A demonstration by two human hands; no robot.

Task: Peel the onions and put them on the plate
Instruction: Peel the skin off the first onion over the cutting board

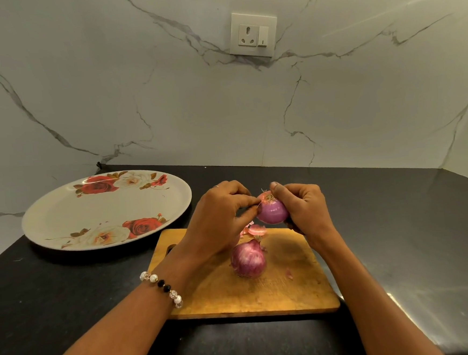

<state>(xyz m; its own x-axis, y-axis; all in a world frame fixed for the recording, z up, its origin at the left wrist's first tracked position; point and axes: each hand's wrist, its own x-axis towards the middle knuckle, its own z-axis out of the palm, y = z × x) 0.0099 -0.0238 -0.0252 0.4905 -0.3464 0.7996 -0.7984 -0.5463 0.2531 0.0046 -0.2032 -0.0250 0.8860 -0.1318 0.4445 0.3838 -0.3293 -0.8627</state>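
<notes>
Over the wooden cutting board's (278,291) far edge, your right hand (304,208) grips a glossy peeled purple onion (273,212); left hand (220,214) pinches its root w/ fingertips. 2nd, unpeeled red onion (247,260) sits mid-board.

Purple onions (272,212), rose-patterned white plate (62,219), black counter (68,288)

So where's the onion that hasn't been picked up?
The unheld onion sits mid cutting board, just below both hands, with the plate off to the left.

Bare forearms; pearl, black, clear bead bracelet (163,288) at left wrist; finger ring (215,186).
</notes>
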